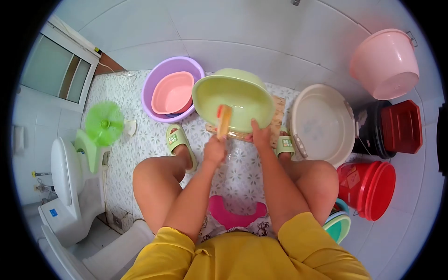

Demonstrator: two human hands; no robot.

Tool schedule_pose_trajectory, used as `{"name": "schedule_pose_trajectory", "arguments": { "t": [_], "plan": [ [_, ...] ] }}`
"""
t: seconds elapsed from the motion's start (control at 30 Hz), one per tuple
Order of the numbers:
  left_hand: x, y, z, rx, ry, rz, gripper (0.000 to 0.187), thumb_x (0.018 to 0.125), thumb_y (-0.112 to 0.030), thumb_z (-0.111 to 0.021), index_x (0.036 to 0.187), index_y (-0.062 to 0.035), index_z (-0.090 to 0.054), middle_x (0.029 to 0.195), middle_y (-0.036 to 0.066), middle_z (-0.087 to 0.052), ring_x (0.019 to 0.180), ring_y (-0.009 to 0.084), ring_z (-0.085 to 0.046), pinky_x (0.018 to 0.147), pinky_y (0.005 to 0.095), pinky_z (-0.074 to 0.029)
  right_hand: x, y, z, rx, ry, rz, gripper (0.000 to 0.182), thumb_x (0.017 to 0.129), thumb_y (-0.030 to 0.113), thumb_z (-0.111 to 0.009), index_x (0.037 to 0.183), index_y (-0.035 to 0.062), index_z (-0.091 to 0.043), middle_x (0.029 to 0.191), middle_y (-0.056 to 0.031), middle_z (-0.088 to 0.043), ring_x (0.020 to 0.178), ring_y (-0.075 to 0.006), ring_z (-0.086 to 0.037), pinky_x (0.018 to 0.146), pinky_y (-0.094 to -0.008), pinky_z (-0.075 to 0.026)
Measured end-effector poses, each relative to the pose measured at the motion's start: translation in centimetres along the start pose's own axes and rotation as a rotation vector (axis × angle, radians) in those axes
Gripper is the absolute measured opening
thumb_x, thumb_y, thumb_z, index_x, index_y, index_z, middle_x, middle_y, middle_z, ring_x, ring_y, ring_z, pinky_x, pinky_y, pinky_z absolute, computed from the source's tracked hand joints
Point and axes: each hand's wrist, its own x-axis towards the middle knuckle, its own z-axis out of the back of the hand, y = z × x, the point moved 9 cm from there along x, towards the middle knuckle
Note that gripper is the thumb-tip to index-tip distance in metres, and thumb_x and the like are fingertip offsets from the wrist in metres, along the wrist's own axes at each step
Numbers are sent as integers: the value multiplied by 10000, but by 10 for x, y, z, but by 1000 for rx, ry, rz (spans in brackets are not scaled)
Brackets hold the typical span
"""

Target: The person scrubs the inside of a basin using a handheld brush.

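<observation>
A light green basin is tilted up on a wooden stool or board, its inside facing me. My right hand grips the basin's lower right rim, with the thumb on the inside. My left hand is closed around the handle of a yellow brush, whose reddish end is inside the basin near its lower left. A blurred, clear streak shows just below my left hand.
Left of the green basin, a pink basin sits in a purple basin. A large beige tub stands right, beside red buckets and a black bucket. A toilet and green fan are far left.
</observation>
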Motion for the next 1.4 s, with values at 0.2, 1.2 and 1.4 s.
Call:
{"name": "schedule_pose_trajectory", "arguments": {
  "t": [0.2,1.2,1.4],
  "plan": [
    [28,23,10,262,-253,-201,319,928,-304,-443,985,5,-502,570,117,-583,408,201,-560,384,326,-449,1,2,-2,-46,-6,20,287,835,229,-603,865,-49,-537,565,-91,-546,344,-148,-501,299,-259,-378],
    [-15,22,-36,-145,195,8,353,916,-343,-463,954,2,-524,624,120,-570,498,205,-569,453,335,-458,6,-2,-1,-27,-20,25,365,876,336,-558,912,-25,-518,567,-70,-517,314,-136,-446,274,-253,-328],
    [13,43,0,-20,-141,-11,390,910,-377,-469,954,4,-536,587,103,-567,500,207,-579,459,343,-460,3,2,-3,-53,-20,17,376,884,344,-542,930,-28,-518,586,-76,-520,310,-135,-435,275,-252,-321]
  ]
}}
